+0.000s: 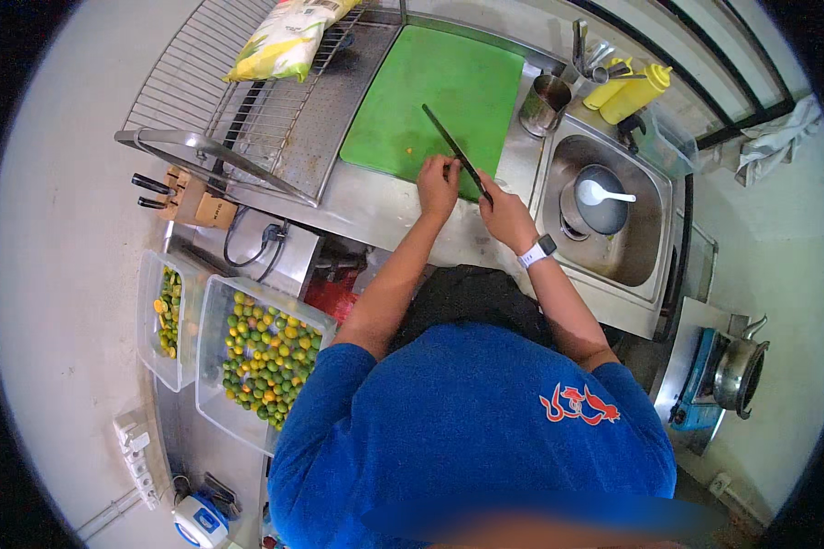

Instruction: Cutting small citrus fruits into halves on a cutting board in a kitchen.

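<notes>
— What can't be made out at the bench?

— Whatever sits under the left hand [438, 183]: its fingers are curled together at the near edge of the green cutting board [430, 101], pinching something too small to identify. The right hand [504, 215] is clamped on the handle of a long knife [456, 151], and that handle is hidden inside the fist; the blade slants across the board's near right corner. The person's blue shirt covers the bench's front edge.

— And the surroundings?

— A stainless-steel bench [366, 206], with a sink [613, 252] at its right end holding a pot and a white ladle [604, 194]. Yellow squeeze bottles [634, 91] stand at the far right corner. Left of the board lies a wire rack [238, 91]. Below the bench's left end, two clear tubs of small green and orange citrus [264, 361] sit on a pale floor.
</notes>
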{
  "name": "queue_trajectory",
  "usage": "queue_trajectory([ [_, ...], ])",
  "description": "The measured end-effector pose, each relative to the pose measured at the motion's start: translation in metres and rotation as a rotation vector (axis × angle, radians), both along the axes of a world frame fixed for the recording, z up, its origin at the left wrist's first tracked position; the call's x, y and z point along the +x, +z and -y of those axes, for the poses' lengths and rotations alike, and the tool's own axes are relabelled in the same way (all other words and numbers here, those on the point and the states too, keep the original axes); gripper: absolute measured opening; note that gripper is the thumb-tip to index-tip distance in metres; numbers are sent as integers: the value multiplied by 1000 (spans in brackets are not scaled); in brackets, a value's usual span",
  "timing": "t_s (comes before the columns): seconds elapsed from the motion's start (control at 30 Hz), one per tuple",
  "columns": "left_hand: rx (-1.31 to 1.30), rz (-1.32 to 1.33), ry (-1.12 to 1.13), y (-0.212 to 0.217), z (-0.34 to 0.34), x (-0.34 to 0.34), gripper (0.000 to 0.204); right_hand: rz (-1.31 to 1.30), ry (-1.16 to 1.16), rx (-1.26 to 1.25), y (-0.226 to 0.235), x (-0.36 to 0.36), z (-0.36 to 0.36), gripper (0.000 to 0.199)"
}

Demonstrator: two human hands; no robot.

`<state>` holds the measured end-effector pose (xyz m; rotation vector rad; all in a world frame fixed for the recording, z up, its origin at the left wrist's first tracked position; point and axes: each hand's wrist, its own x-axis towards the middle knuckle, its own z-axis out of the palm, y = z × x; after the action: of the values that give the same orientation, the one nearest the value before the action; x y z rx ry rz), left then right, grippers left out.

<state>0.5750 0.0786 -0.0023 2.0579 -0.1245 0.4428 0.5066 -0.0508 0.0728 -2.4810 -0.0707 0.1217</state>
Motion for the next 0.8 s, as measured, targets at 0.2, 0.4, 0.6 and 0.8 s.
queue_trajectory([
  [0.2, -55, -35, -21, 0, 0, 5, 16, -19, -6, -19, 5, -10, 2, 49],
  [0.4, -28, -93, -37, -1, -3, 5, 17, -100, -15, -37, 31, -50, 12, 50],
  [0.6, 11, -80, -40, 7, 0, -1, 18, -148, -57, 37, 31, -64, 16, 50],
  [0.8, -13, -53, -38, 5, -2, 2, 12, -114, -51, -20, 18, -28, 4, 49],
])
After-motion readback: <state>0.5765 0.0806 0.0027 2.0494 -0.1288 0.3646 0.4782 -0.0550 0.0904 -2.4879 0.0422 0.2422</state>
